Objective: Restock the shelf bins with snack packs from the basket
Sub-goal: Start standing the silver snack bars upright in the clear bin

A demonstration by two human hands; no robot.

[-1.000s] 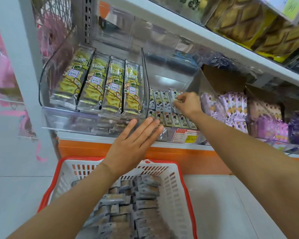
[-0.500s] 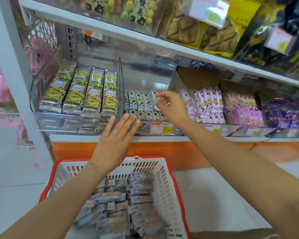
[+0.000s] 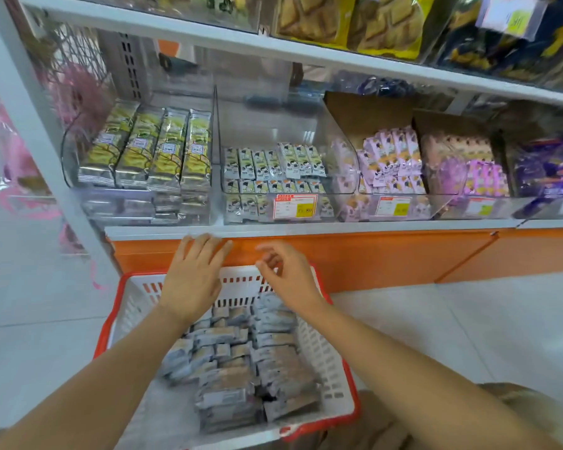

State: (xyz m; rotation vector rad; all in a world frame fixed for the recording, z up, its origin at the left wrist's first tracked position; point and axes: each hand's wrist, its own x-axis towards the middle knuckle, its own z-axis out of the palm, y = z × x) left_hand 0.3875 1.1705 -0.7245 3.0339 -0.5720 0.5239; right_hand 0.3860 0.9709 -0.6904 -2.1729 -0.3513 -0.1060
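A white basket with a red rim [image 3: 333, 378] stands on the floor below the shelf and holds several grey snack packs [image 3: 241, 362]. The middle clear shelf bin [image 3: 335, 147] holds rows of matching small grey-green packs [image 3: 273, 164]. My left hand [image 3: 192, 274] hovers over the basket's far end with fingers straight, holding nothing. My right hand [image 3: 286, 277] is beside it over the basket's far rim, fingers loosely curled and blurred, with nothing in them.
The left bin holds long yellow-green packs [image 3: 150, 147]. Bins to the right hold purple packs [image 3: 394, 157] and darker purple packs [image 3: 553, 170]. An orange base panel [image 3: 371, 254] runs under the shelf edge. A white upright post [image 3: 30, 108] stands at left. White floor tiles [image 3: 468, 319] lie to the right.
My right hand has left the middle bin and dropped to the basket's far rim, leaving its pack in the bin. My left hand has lowered from the shelf front. The view tilted down.
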